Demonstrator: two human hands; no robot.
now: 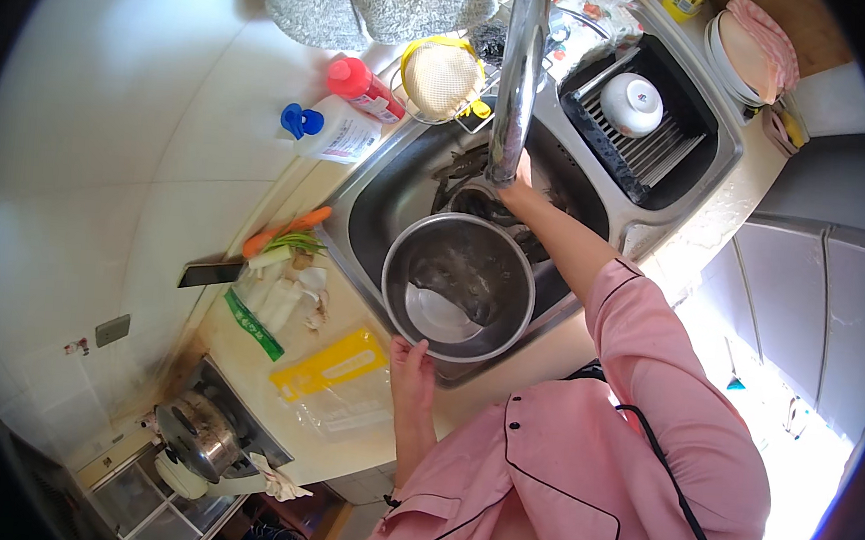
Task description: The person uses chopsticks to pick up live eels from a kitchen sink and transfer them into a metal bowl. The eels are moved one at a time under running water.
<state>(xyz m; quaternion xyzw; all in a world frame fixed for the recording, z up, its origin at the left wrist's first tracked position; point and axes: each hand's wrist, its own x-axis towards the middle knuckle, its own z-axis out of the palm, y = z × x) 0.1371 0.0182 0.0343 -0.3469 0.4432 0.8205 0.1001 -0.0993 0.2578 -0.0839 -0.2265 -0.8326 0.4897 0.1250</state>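
Note:
My left hand grips the near rim of a round stainless steel basin, fingertips and thumb at its edge. Inside the basin lies a dark, slick piece of food, its kind unclear, in what looks like a little water. The basin is at the near side of the steel sink bowl. More dark pieces lie on the sink floor beyond it. My right hand reaches into the sink behind the chrome faucet, which hides most of it. Whether it holds anything is not visible.
A drying rack with an upturned white bowl fills the second sink bowl. Bottles line the wall. Left of the sink are a carrot, scallions, a phone and a plastic bag. A lidded pot stands on the stove.

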